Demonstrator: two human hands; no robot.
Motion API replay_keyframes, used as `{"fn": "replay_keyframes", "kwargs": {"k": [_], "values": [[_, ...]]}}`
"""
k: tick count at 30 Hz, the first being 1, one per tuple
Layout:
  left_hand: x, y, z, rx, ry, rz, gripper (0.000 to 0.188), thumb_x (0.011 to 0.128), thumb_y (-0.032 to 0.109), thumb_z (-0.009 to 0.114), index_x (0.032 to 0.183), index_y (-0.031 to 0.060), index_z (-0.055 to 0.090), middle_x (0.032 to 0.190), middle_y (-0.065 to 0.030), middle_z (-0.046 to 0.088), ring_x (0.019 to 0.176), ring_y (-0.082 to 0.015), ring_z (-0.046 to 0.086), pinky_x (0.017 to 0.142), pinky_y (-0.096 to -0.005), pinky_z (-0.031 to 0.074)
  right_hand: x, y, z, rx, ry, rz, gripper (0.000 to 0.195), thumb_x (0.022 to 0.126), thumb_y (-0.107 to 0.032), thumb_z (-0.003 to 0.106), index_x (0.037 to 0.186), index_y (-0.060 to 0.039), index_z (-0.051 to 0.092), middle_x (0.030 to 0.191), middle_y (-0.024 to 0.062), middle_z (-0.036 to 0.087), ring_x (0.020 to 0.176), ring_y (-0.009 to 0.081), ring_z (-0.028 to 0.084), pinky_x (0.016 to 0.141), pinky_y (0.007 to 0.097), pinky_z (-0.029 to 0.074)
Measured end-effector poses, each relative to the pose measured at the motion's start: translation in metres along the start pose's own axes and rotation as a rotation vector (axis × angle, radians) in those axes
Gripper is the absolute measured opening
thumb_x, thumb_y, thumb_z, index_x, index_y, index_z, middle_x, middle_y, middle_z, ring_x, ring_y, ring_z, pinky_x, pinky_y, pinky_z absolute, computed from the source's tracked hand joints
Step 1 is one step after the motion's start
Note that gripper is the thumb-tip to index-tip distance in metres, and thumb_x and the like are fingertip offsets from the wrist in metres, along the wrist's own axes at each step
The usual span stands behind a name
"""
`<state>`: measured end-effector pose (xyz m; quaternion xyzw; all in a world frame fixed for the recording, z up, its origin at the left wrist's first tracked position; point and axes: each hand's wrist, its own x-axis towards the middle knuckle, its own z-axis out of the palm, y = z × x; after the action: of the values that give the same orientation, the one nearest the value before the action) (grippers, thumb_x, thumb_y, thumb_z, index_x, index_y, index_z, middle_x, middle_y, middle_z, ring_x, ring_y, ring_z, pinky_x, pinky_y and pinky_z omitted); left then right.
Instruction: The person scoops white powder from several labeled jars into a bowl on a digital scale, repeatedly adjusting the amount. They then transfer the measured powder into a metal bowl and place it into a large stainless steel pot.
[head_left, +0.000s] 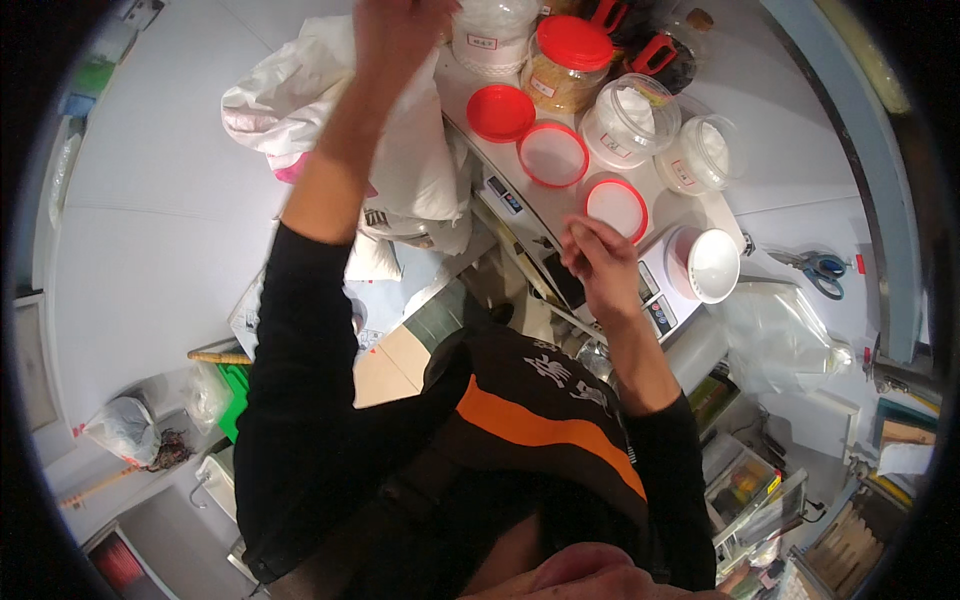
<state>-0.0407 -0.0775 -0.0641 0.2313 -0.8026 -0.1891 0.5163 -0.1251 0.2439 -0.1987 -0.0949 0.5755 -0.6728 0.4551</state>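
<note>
My left hand (405, 34) reaches to the top edge of the head view, blurred and partly cut off. It is beside a large clear plastic jar (487, 56) of white contents, and whether it grips anything is hidden. My right hand (600, 262) hovers with loosely curled fingers, nothing visible in them, by a red-rimmed lid (616, 210). Just right of that hand, a white bowl (714, 266) sits tilted on a white digital kitchen scale (660, 281). Two uncovered jars, one (616, 139) and another (686, 169), contain white powder.
A red-capped jar (566, 79) of yellowish grains stands behind another red lid (501, 112) and a red-rimmed lid (553, 154). A white woven sack (412, 150) bulges under my left forearm. At right lie blue-handled scissors (823, 274) and clear plastic bags (780, 334).
</note>
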Motion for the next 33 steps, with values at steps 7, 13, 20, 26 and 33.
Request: {"fn": "replay_keyframes", "kwargs": {"k": [7, 13, 20, 26, 33], "values": [[0.131, -0.105, 0.067, 0.489, -0.650, 0.232, 0.029, 0.099, 0.026, 0.054, 0.093, 0.0068, 0.075, 0.082, -0.0134, 0.073, 0.076, -0.0279, 0.069, 0.068, -0.0440, 0.054, -0.052, 0.018, -0.084, 0.015, 0.239, -0.014, 0.020, 0.100, -0.013, 0.063, 0.113, -0.0008, 0.071, 0.084, 0.0024, 0.068, 0.068, 0.0110, 0.060, 0.060, 0.0213, 0.043], [0.138, -0.151, 0.147, 0.531, -0.850, 0.266, 0.035, 0.100, 0.037, 0.051, 0.109, 0.0125, 0.073, 0.106, -0.0116, 0.072, 0.095, -0.0260, 0.069, 0.084, -0.0420, 0.054, -0.086, 0.038, -0.128, 0.054, 0.373, -0.021, 0.021, 0.100, -0.014, 0.062, 0.114, -0.0004, 0.070, 0.088, 0.0026, 0.068, 0.069, 0.0104, 0.060, 0.059, 0.0213, 0.042], [0.140, -0.180, 0.203, 0.690, -1.012, 0.355, 0.047, 0.100, 0.048, 0.047, 0.133, 0.0192, 0.066, 0.135, -0.0073, 0.066, 0.118, -0.0226, 0.066, 0.102, -0.0378, 0.052, -0.111, 0.043, -0.137, 0.085, 0.434, -0.050, 0.022, 0.101, -0.014, 0.060, 0.115, 0.0002, 0.068, 0.089, 0.0031, 0.069, 0.071, 0.0111, 0.061, 0.062, 0.0224, 0.044], [0.133, -0.176, 0.206, 0.485, -0.948, 0.246, 0.046, 0.098, 0.048, 0.049, 0.125, 0.0176, 0.070, 0.128, -0.0101, 0.069, 0.114, -0.0223, 0.067, 0.098, -0.0367, 0.053, -0.117, 0.048, -0.148, 0.092, 0.472, -0.027, 0.021, 0.101, -0.015, 0.060, 0.114, -0.0003, 0.069, 0.088, 0.0032, 0.069, 0.071, 0.0113, 0.062, 0.061, 0.0228, 0.044], [0.139, -0.195, 0.210, 0.724, -1.065, 0.239, 0.037, 0.094, 0.036, 0.053, 0.111, 0.0136, 0.076, 0.122, -0.0118, 0.071, 0.108, -0.0238, 0.068, 0.092, -0.0401, 0.054, -0.120, 0.052, -0.162, 0.099, 0.472, -0.041, 0.022, 0.101, -0.016, 0.061, 0.115, -0.0007, 0.069, 0.089, 0.0036, 0.070, 0.071, 0.0113, 0.063, 0.061, 0.0230, 0.045]]}}
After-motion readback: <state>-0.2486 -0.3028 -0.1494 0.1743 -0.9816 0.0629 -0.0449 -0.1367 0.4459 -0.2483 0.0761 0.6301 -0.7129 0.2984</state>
